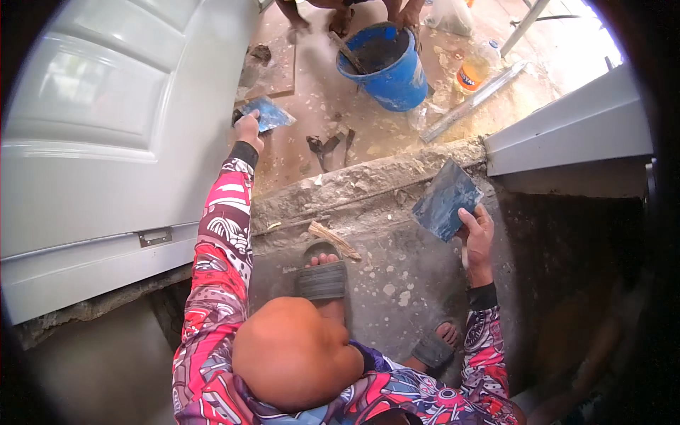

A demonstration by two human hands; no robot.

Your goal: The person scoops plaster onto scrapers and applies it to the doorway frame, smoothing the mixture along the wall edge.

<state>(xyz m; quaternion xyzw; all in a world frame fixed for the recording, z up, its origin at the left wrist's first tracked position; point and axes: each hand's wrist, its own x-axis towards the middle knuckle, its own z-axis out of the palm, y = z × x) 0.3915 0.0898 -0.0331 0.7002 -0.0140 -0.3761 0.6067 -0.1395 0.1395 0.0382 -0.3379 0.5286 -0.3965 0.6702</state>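
Observation:
Stretched out toward the far left, my left hand (249, 130) is closed on a trowel (272, 113) with a flat, shiny blade that reflects blue. The trowel is over the tiled floor beside the white door, and its handle is mostly hidden by my fingers. At the right, my right hand (479, 232) grips a flat, four-sided metal plate (445, 201) by its near corner, thumb on top. Grey smears cover the plate, which is tilted above the edge of the rough concrete sill (368, 173).
A co-worker's hand (409, 20) is at the rim of a blue bucket (397, 92) with a stick in it. A bottle (476, 69) and a metal strip (474, 103) lie right of it. White door (92, 177) left; wood scrap (334, 239) by my foot.

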